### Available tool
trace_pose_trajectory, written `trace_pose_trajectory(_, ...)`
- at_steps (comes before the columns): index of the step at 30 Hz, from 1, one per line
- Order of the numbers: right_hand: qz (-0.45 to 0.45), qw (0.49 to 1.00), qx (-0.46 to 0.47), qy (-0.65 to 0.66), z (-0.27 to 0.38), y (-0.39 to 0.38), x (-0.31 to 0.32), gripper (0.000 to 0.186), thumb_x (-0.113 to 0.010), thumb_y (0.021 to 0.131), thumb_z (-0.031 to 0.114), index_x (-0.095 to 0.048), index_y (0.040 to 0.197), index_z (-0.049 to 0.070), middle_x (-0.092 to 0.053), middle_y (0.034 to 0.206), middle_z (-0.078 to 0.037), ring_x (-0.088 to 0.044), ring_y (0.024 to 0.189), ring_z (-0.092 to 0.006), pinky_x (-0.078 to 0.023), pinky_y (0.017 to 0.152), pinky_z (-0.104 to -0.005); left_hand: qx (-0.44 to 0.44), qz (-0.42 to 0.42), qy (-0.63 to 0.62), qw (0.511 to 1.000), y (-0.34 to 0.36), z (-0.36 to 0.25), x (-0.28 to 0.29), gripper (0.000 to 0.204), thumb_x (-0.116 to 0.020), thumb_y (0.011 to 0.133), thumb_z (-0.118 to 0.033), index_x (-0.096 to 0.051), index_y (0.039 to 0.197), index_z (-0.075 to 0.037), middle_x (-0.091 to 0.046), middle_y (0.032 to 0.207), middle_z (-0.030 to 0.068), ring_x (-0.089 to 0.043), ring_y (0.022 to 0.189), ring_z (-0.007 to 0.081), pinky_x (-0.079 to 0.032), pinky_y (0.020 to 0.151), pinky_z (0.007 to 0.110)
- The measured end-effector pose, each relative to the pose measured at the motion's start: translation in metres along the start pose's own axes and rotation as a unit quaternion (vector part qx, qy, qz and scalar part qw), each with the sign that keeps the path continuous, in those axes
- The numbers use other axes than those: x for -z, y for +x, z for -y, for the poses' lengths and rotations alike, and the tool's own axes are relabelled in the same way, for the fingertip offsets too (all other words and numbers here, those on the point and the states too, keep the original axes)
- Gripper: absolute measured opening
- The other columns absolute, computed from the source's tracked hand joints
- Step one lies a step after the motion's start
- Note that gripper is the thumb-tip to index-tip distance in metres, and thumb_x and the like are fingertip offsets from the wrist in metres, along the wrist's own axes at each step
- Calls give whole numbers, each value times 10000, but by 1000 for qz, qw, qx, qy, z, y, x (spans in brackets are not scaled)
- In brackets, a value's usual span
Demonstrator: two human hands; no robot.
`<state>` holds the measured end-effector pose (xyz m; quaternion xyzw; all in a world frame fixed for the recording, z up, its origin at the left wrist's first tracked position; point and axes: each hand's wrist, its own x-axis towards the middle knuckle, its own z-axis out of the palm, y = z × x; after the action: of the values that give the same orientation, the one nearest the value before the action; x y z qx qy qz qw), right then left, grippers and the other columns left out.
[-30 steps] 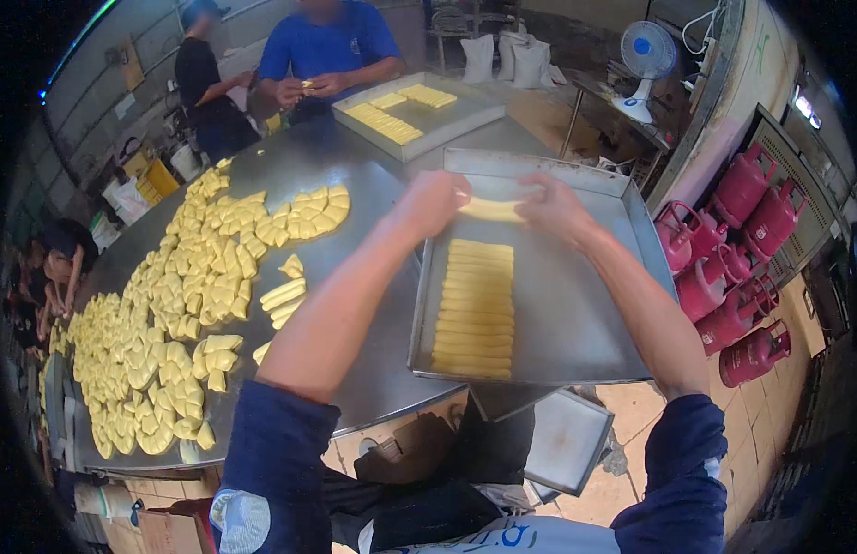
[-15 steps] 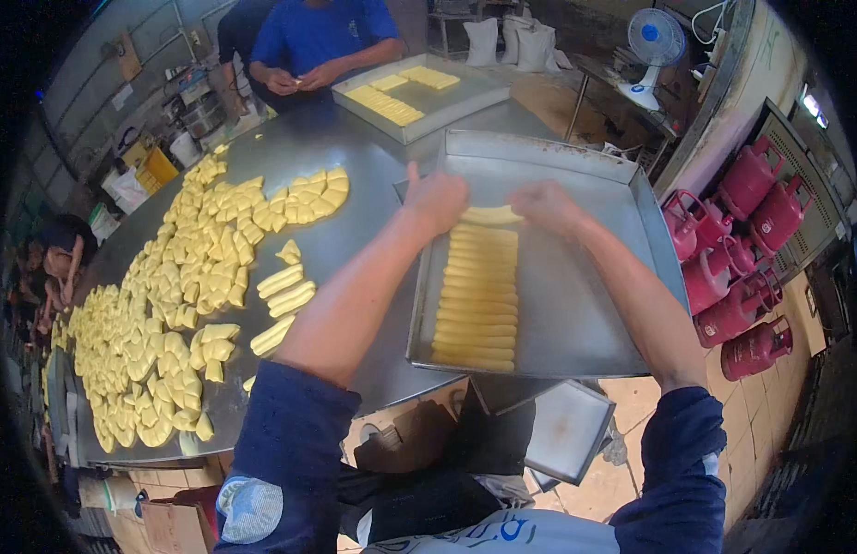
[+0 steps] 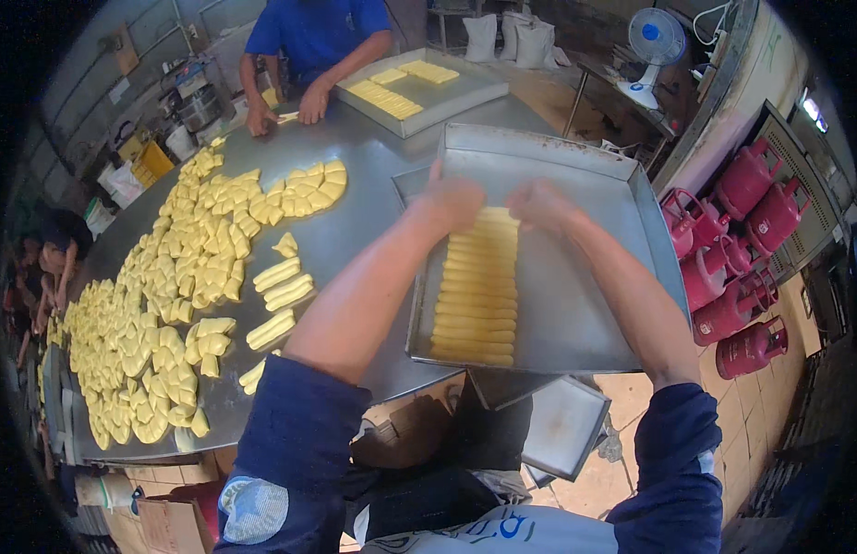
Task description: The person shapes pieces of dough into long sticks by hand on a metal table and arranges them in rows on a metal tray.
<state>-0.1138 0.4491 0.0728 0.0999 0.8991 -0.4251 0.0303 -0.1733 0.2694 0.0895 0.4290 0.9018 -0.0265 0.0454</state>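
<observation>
In the head view my left hand and my right hand have their fingers curled at either end of the uppermost yellow dough strip, both slightly blurred. That strip lies against a column of rolled strips in a metal baking tray. My fingertips are partly hidden at the strip's ends. Left of the tray, several loose dough rolls lie on the round steel table, beside a large spread of cut dough pieces.
A co-worker in blue handles dough across the table, beside another tray of strips. People are at the far left. Pink gas cylinders, a fan, white sacks and spare trays surround the table.
My hands have lowered the strip from above the column onto its top end. The co-worker's hands have moved down to the tabletop. The dark-clothed person behind is largely out of sight.
</observation>
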Motion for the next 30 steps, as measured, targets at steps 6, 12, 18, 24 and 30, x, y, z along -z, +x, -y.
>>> trace_pose_trajectory(6, 70, 992, -52, -92, 20, -4, 4, 191, -572, 797, 51, -668, 961, 32, -655, 864, -100, -637, 726, -197, -556, 593, -320, 25, -283, -100, 954, -48, 12, 13, 434, -576, 843, -127, -543, 1275, -157, -589, 1226, 91, -479, 1235, 272, -177, 1062, 650)
trace_pose_trajectory(12, 16, 947, 117, -299, 29, 19, -27, 324, -505, 782, 15, -624, 1082, 46, -649, 1059, -187, -609, 992, -369, -488, 881, -407, 86, -387, -201, 896, -153, 43, 17, 424, -608, 885, -243, -530, 1285, -126, -584, 1232, 104, -472, 1227, 326, -251, 1061, 544)
trace_pose_trajectory(18, 136, 924, 177, -311, 37, 40, -37, 417, -524, 732, -11, -614, 1132, 64, -629, 1113, -210, -565, 1108, -360, -433, 948, -416, 284, -360, -161, 874, -324, 64, -43, 392, -632, 889, -226, -570, 1240, -64, -574, 1242, 140, -476, 1224, 311, -335, 1044, 407)
trace_pose_trajectory(24, -118, 842, 461, -254, 118, 31, -64, 314, -536, 757, 14, -611, 1062, 22, -635, 1042, -199, -589, 987, -383, -462, 863, -422, 460, -488, -287, 684, -447, 61, -105, 331, -630, 879, -126, -587, 1189, -20, -626, 1101, 128, -564, 1079, 252, -403, 955, 347)
trace_pose_trajectory(30, 95, 850, 425, -297, 203, 31, -221, 219, -537, 723, 48, -678, 886, 10, -664, 903, -225, -644, 841, -377, -507, 750, -445, 488, -552, -265, 622, -458, 55, -119, 260, -642, 872, -108, -607, 1110, -10, -629, 1069, 112, -573, 1027, 224, -405, 945, 338)
